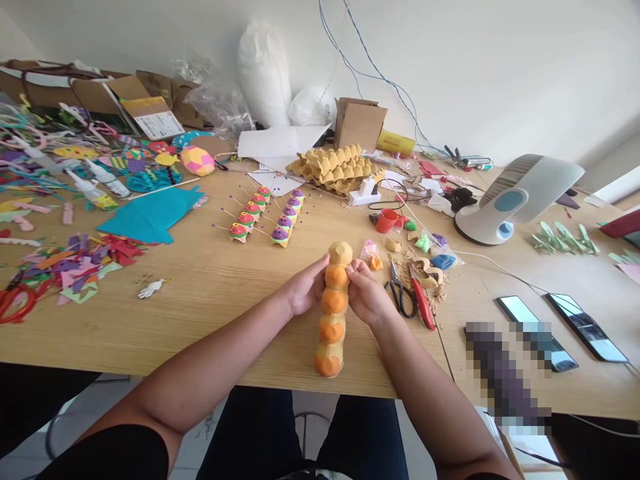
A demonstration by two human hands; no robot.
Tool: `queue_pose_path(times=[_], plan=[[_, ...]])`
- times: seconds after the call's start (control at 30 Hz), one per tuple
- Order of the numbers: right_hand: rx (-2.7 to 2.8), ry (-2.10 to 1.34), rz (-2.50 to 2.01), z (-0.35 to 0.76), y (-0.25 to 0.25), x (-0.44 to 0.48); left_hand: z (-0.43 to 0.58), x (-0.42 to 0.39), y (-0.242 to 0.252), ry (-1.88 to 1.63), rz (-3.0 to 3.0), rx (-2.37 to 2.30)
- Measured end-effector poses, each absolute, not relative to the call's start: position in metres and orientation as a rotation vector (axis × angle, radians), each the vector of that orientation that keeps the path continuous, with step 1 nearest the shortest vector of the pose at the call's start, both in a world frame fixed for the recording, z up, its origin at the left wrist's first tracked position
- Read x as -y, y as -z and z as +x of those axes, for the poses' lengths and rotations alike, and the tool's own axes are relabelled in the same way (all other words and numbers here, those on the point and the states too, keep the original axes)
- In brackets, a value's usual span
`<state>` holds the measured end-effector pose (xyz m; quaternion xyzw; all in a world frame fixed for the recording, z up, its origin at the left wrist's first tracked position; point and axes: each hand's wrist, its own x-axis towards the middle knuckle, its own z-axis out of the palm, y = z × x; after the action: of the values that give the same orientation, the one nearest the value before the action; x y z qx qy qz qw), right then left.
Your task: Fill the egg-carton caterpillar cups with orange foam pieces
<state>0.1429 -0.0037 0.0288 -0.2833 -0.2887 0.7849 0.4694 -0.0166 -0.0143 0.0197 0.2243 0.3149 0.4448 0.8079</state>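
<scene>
my left hand [306, 291] and right hand [369, 291], half-curled, gripped the orange-patched egg-carton strip [333, 301] — near its far end.

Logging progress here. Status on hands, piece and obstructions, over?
Left hand, right hand: gripping carton strip near its top. Four bumps orange, top one pale. Scissors, red cutter close by right hand.

Lighting's bright & soft w/ glare on phones [586, 327], pixelated patch [505, 380] lower R, edges stretched.
</scene>
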Motion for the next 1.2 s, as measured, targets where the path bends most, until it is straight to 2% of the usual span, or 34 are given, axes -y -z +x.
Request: queue_pose_path(times=[0.33, 0.83, 1.2], plan=[[0.833, -1.901, -0.665, 0.147, -0.033, 0.002, -0.02, 0.01, -0.014, -1.076, 0.636, -0.674], [1.082, -1.513, -0.783, 0.146, -0.029, -0.003, -0.026, 0.005, -0.013, -1.165, 0.802, -0.804], [1.112, -1.537, -0.761, 0.148, -0.028, -0.005, -0.027, 0.004, -0.007, -1.145, 0.814, -0.661]])
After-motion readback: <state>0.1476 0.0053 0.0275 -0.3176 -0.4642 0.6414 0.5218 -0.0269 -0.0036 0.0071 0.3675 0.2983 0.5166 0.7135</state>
